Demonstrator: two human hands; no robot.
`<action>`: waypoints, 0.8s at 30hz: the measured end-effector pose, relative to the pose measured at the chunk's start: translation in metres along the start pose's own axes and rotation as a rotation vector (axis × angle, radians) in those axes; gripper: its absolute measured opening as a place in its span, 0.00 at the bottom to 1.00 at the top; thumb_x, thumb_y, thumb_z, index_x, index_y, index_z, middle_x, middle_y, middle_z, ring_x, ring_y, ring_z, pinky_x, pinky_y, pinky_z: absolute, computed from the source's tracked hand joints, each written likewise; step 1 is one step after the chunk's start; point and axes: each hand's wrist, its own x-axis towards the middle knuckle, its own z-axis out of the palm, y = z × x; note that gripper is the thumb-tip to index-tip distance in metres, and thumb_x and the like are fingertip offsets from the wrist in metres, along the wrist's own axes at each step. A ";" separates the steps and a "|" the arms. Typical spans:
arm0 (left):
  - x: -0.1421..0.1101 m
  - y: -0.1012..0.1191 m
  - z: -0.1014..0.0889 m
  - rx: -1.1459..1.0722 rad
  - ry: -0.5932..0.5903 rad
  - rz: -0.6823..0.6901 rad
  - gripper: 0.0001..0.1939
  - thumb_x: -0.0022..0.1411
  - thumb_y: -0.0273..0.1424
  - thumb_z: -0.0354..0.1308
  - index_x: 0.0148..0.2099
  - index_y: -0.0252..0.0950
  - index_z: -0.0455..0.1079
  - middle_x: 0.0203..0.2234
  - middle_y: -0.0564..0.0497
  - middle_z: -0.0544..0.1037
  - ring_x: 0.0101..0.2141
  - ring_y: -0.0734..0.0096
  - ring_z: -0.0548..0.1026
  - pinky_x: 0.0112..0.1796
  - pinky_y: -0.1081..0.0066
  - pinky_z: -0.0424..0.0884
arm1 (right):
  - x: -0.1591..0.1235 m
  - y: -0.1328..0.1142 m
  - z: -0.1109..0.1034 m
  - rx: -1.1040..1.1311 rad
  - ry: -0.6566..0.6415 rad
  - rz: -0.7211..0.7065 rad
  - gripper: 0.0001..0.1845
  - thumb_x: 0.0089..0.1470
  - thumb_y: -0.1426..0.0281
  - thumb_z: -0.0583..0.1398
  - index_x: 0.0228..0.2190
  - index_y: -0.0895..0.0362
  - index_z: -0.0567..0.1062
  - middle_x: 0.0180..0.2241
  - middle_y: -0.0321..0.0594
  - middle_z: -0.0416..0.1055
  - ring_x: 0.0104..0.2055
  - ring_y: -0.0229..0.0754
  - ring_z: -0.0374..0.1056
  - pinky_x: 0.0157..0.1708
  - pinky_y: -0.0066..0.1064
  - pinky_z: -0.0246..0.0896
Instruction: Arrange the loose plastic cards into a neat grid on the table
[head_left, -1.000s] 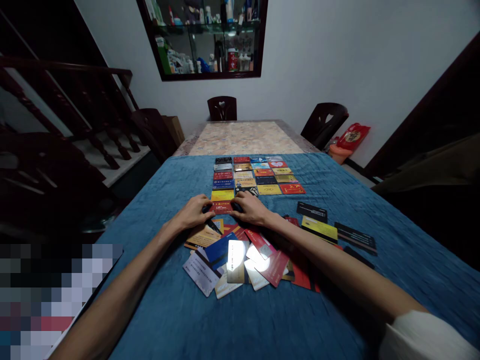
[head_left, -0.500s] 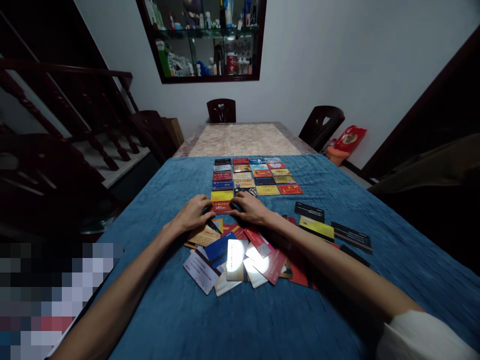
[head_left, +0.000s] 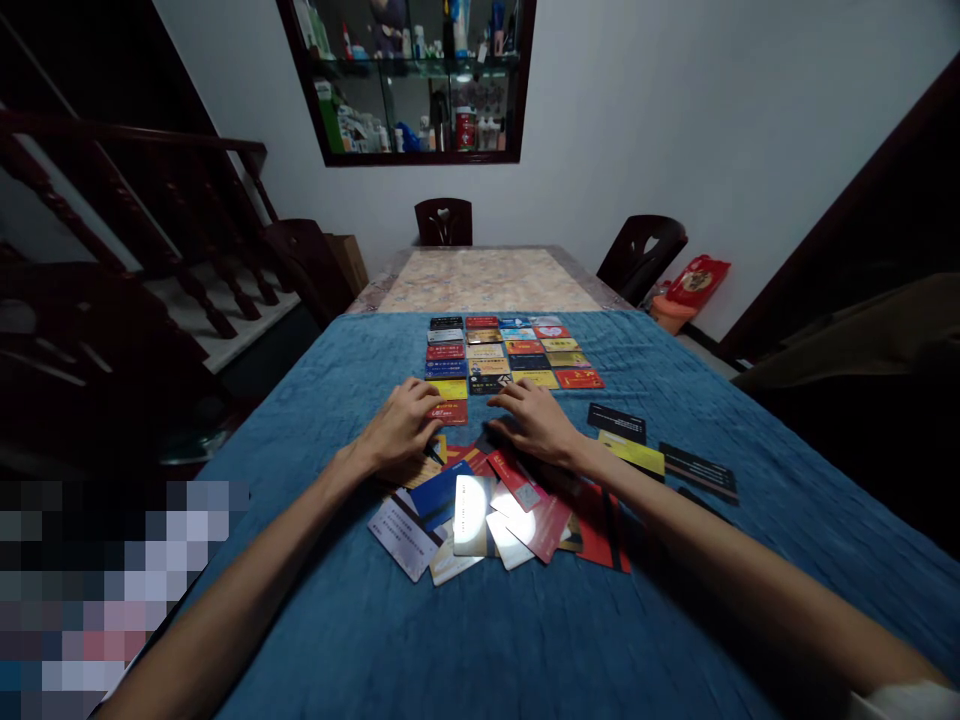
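Observation:
Several plastic cards lie in neat rows on the blue cloth, among them a yellow card and, just nearer, a red card at the front left. My left hand is open at the left edges of these two, fingers curved over them; contact is hard to make out. To their right, my right hand is open too, fingers apart, holding nothing. A black card with white print lies just beyond it. Between my forearms is a loose, overlapping pile with a blue card, a lilac card and a red card.
Right of my right forearm lie a black card, a yellow-black card and another dark card. The blue cloth covers the near table; a patterned tabletop shows beyond. Dark chairs stand around it.
My right hand has moved right, off the front red card, and its fingers have spread. My left hand has shifted slightly, its fingers now over the yellow card's left edge.

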 end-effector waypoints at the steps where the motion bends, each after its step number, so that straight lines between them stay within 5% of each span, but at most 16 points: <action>1: 0.001 0.006 -0.001 -0.004 -0.012 0.013 0.10 0.64 0.28 0.56 0.47 0.34 0.74 0.45 0.42 0.75 0.49 0.55 0.68 0.50 0.53 0.69 | -0.007 0.001 -0.001 -0.004 0.014 -0.007 0.16 0.62 0.62 0.58 0.48 0.56 0.75 0.46 0.48 0.74 0.48 0.52 0.62 0.43 0.41 0.55; 12: 0.018 0.062 0.002 -0.033 -0.220 0.206 0.17 0.61 0.24 0.56 0.52 0.35 0.70 0.52 0.43 0.73 0.57 0.51 0.62 0.56 0.50 0.62 | -0.075 -0.009 -0.019 -0.039 0.111 -0.039 0.15 0.62 0.59 0.58 0.43 0.56 0.76 0.41 0.46 0.75 0.45 0.50 0.62 0.42 0.41 0.52; 24: 0.026 0.084 0.015 -0.148 -0.417 0.243 0.24 0.54 0.23 0.59 0.55 0.36 0.68 0.55 0.42 0.73 0.61 0.48 0.59 0.55 0.47 0.61 | -0.086 -0.029 -0.023 0.014 -0.040 -0.038 0.32 0.57 0.42 0.56 0.44 0.57 0.77 0.45 0.50 0.73 0.46 0.52 0.61 0.45 0.45 0.51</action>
